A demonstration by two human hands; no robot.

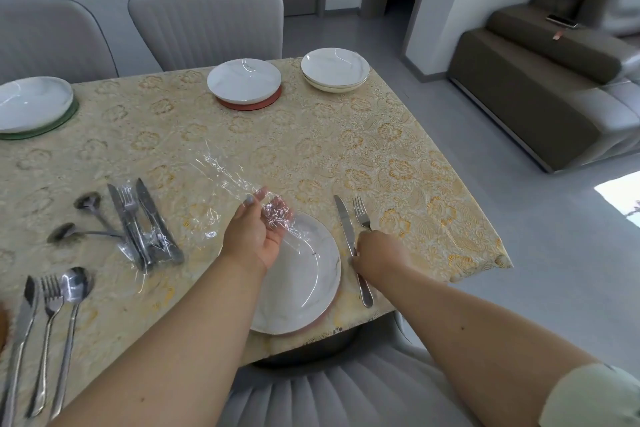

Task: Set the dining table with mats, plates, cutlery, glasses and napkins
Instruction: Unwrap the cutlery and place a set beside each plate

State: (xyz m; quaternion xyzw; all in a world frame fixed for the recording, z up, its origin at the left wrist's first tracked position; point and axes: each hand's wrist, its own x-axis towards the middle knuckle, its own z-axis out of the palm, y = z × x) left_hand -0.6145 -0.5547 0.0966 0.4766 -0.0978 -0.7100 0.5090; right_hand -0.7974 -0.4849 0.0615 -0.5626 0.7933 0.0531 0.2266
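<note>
My left hand (pixel 258 239) grips a crumpled sheet of clear plastic wrap (pixel 228 177) above the near white plate (pixel 301 281), which lies on a reddish mat. My right hand (pixel 377 253) rests on a knife (pixel 348 236) and a fork (pixel 361 213) laid side by side just right of that plate, fingers closed over their handles. A plate on a red mat (pixel 244 80) sits at the far side. Another plate on a green mat (pixel 33 104) is at the far left.
Two stacked plates (pixel 334 69) stand at the far right corner. Wrapped knives and a fork (pixel 145 225) with two spoons (pixel 86 215) lie at left. A knife, fork and spoon set (pixel 48 315) lies near the left edge. Grey chairs surround the table; a sofa stands to the right.
</note>
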